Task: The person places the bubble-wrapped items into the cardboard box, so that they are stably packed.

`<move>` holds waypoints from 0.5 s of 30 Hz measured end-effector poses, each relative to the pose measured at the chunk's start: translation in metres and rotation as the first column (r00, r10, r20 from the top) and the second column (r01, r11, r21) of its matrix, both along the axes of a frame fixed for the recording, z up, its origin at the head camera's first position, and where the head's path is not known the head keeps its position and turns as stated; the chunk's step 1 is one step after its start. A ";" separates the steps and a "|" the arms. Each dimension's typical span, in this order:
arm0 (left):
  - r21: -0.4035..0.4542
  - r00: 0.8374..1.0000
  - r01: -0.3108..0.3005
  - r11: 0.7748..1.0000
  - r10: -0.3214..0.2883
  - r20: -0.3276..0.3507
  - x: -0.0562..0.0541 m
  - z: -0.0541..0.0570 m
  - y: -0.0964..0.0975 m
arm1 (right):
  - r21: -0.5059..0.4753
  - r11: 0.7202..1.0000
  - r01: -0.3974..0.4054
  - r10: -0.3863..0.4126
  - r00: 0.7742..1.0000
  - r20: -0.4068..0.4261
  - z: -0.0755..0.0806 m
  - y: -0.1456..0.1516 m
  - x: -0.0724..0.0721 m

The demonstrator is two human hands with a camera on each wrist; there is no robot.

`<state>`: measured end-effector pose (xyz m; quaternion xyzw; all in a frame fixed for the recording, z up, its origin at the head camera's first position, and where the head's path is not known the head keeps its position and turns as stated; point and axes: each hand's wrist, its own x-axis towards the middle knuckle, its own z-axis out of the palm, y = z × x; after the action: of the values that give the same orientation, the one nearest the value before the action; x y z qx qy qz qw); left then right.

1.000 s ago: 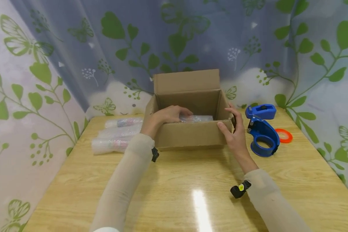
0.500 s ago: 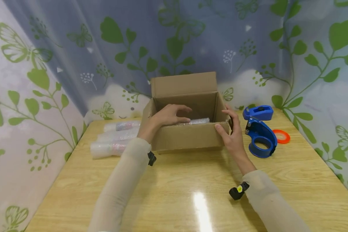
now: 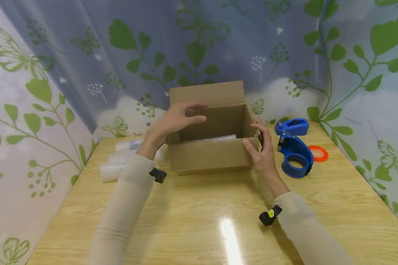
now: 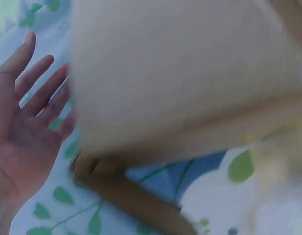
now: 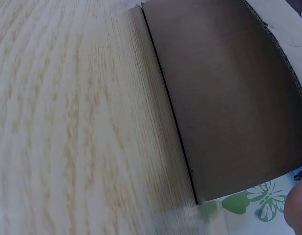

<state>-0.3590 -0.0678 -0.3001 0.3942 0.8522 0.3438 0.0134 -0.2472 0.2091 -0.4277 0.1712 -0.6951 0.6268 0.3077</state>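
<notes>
Released, with fingers loosely extended and thumb apart, the left hand (image 3: 180,118) in the head view hangs over the left end of the cardboard box (image 3: 212,157), its forearm slanting up from lower left, while the right hand (image 3: 264,155) grips the near right corner, thumb on the front wall, and a bubble-wrapped bundle (image 3: 226,138) lies inside. The left wrist view shows the palm and straightened fingers beside blurred cardboard. In the right wrist view, only a fingertip (image 5: 297,208) shows beside the box wall.
</notes>
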 end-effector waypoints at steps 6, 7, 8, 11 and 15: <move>-0.012 0.999 -0.022 1.000 0.022 -0.024 0.009 0.022 -0.040 | -0.004 1.000 0.012 -0.012 1.000 0.014 0.004 0.000 0.005; -0.021 0.999 -0.030 0.999 0.030 -0.030 0.011 0.023 -0.047 | -0.005 1.000 0.014 -0.014 1.000 0.016 0.004 0.001 0.005; -0.036 0.998 -0.039 0.999 0.038 -0.040 0.011 0.024 -0.054 | -0.006 1.000 0.016 -0.015 1.000 0.017 0.004 0.001 0.005; -0.053 0.997 -0.066 0.996 0.063 -0.054 0.014 0.023 -0.076 | -0.003 1.000 0.014 -0.014 1.000 0.016 0.004 0.000 0.005; -0.072 0.992 -0.122 0.990 0.119 -0.049 0.019 0.018 -0.109 | 0.005 1.000 0.005 -0.005 1.000 0.010 0.004 -0.002 0.004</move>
<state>-0.3396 -0.1771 -0.2822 0.3488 0.8868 0.3030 -0.0118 -0.2429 0.2070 -0.4239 0.1672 -0.6986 0.6251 0.3054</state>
